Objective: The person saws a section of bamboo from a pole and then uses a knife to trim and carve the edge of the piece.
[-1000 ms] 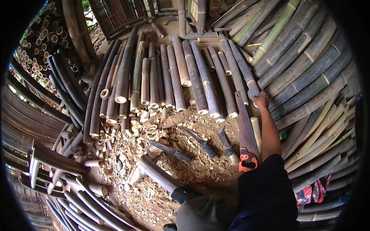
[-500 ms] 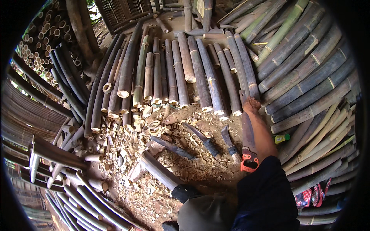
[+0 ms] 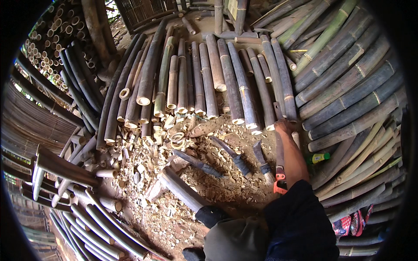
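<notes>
My right hand (image 3: pixel 285 126) reaches forward to the near ends of the bamboo poles, its fingers curled down. What they close on, if anything, is hidden. It is right beside the upper part of a handsaw blade (image 3: pixel 279 150), whose orange handle (image 3: pixel 280 186) lies toward me, partly behind my forearm. A dark bamboo pole (image 3: pixel 285 82) ends just beyond the hand. Left of the saw, several blades with dark-wrapped grips lie on the shavings: a broad knife (image 3: pixel 262 161), a longer knife (image 3: pixel 230 154) and another knife (image 3: pixel 196 163). My left hand is out of view.
A row of bamboo poles (image 3: pixel 209 80) lies ahead, with wood shavings (image 3: pixel 152 187) before it. A thick bamboo length (image 3: pixel 183 187) rests by my knee. Stacked bamboo (image 3: pixel 348 82) fills the right side, with a green bottle (image 3: pixel 320 157) nearby. Split bamboo strips (image 3: pixel 104 235) lie at lower left.
My right hand has come slightly nearer to me, and the forearm has shifted a little left, covering more of the saw handle. The view has also shifted a little.
</notes>
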A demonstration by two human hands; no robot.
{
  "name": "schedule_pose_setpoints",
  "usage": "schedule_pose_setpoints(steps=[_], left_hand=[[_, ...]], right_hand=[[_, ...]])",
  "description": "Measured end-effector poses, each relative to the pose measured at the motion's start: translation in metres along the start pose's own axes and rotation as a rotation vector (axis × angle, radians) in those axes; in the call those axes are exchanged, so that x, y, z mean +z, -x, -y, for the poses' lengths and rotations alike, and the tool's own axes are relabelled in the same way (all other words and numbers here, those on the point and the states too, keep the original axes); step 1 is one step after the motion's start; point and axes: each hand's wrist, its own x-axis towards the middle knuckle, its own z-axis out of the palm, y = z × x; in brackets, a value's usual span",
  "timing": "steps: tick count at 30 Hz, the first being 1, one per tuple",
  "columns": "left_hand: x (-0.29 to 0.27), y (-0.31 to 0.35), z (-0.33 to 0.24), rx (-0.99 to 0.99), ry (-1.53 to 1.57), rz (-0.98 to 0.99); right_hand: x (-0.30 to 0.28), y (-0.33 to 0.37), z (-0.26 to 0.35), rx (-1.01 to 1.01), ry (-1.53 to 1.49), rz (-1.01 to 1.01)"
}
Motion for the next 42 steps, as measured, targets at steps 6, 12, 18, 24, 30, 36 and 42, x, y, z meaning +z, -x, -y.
schedule_pose_setpoints(steps=[6, 12, 18, 24, 30, 36, 42], left_hand=[[0.023, -0.046, 0.017, -0.031, 0.045, 0.145], [0.008, -0.027, 0.002, -0.032, 0.004, 0.091], [0.031, -0.063, 0.003, 0.003, 0.043, 0.213], [0.021, -0.029, 0.002, 0.123, 0.176, 0.122], [0.021, -0.039, -0.007, -0.043, 0.099, 0.105], [0.015, -0.027, -0.005, -0.009, 0.101, 0.112], [0.007, -0.087, 0.031, -0.062, 0.123, 0.144]], right_hand=[[0.015, -0.062, -0.128, 0.160, -0.889, -0.446], [-0.052, 0.027, -0.039, 0.510, -1.589, 0.294], [-0.079, -0.019, -0.115, 0.610, -2.108, 0.032], [-0.085, -0.029, -0.028, 0.374, -2.016, 0.011], [-0.097, -0.012, 0.026, 0.306, -1.824, -0.094], [-0.163, 0.018, 0.078, 0.068, -1.938, 0.197], [-0.178, -0.038, 0.087, 0.028, -1.560, 0.186]])
